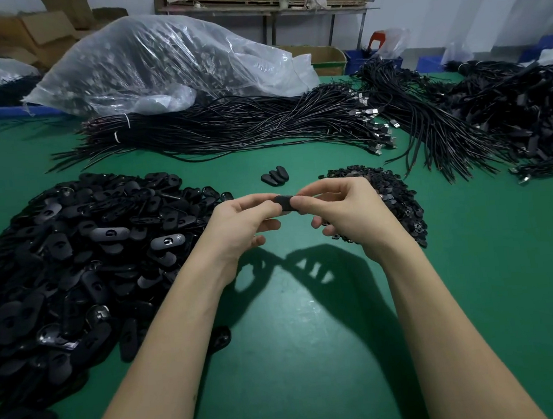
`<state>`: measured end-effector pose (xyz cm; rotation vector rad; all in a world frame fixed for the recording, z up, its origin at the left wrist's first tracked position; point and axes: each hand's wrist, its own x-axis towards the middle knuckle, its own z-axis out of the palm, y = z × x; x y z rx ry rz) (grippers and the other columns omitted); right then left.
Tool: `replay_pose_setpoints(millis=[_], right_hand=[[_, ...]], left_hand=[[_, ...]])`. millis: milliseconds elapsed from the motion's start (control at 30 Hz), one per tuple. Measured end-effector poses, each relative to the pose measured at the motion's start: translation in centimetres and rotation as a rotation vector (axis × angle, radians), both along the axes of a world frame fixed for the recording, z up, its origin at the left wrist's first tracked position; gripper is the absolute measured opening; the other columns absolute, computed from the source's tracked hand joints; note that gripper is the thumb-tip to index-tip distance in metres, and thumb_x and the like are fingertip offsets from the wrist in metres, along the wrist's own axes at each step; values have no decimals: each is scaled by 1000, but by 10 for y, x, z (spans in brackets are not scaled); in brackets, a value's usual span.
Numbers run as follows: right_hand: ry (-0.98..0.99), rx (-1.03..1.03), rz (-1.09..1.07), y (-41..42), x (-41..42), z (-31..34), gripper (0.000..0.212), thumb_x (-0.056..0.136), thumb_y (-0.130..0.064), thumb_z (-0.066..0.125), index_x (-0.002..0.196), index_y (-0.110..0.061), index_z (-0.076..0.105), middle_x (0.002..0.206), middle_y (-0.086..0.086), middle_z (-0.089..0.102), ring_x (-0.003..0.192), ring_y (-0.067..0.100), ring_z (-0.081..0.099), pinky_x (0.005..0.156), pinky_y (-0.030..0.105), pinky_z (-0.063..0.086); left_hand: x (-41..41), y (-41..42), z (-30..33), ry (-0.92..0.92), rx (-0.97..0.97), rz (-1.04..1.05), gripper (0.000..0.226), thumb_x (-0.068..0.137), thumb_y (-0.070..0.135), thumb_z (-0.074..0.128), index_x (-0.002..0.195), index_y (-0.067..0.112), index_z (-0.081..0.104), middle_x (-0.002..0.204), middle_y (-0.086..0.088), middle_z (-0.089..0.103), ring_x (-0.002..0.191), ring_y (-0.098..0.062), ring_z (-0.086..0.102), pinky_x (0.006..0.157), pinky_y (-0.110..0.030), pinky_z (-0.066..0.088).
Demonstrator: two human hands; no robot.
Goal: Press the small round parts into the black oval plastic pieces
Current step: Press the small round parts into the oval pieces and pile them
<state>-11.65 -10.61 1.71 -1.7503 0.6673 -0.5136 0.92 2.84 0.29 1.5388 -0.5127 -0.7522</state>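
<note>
Oval-piece heap [74, 258]: black plastic ovals piled left of the grip, likely stock within the left hand's reach.
Cable bundles [229, 127]: well beyond the grip.
Round-part heap [397, 200]: just behind the right hand, probably for quick picking.
Finished ovals [275, 175]: a few lie just beyond the grip, apparently set apart.
Held oval [284, 202]: above the green table [296, 356], pinched at each end by left hand [240, 225] and right hand [351, 213], thumbs on top, seemingly pressing; round part hidden.

Black oval plastic piece [284, 203] pinched mid-air between both hands. Big heap of ovals [75, 274] left; small round parts pile [397, 200] right; three ovals [275, 175] set apart beyond.
</note>
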Motion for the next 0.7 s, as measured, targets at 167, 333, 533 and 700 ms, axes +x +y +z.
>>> replay_pose_setpoints(millis=[167,333,533,700], right_hand=[[-9,18,54,0,-1,1,15,85,-27,85,93,-16,80,75,-3,77,54,5,57,50,15,45],[-26,114,90,-2,-2,2,12,91,-24,76,98,-15,81,88,2,80,60,7,60,52,16,47],[17,98,53,0,0,5,6,88,-17,76,92,-14,80,82,-1,79,57,5,60,49,16,46],[41,37,9,4,3,6,5,85,-17,79,89,-14,79,67,-7,74,53,2,59,48,15,45]], left_hand=[[-1,1,2,-59,44,8,6,85,31,77,89,27,78,91,9,79,73,1,67,72,-29,43],[0,2,3,-4,36,17,9,87,28,76,95,24,77,89,9,79,71,1,66,69,-27,42],[-1,2,3,-5,41,5,6,87,27,77,92,25,77,89,7,79,71,1,65,69,-27,42],[-3,2,4,-72,30,15,8,85,27,78,78,30,79,84,10,78,69,4,65,69,-28,42]])
